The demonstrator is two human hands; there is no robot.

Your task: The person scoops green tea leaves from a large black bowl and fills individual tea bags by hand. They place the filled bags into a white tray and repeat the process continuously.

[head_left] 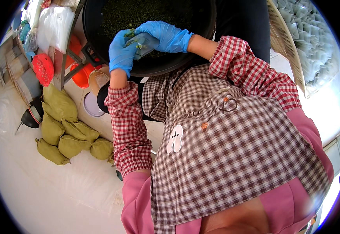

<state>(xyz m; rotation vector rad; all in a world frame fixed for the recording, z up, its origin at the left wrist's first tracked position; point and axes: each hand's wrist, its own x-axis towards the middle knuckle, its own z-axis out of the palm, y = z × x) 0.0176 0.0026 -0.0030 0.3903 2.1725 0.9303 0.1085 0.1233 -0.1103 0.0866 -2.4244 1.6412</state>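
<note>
A small clear plastic bag with green bits in it is held between my two hands over a large black tub. Blue gloves cover both hands. My left hand has its fingers bent around the bag's left side, where green sprigs show at the fingertips. From the right, my right hand grips the bag, its fingers reaching over the top. Small green berry-like pieces fill the tub beyond my hands.
On my right, a woven tray holds many clear packets. To the left are a frame with stacked clear bags, an orange bucket, a tan bucket, a pale round lid and several olive sacks.
</note>
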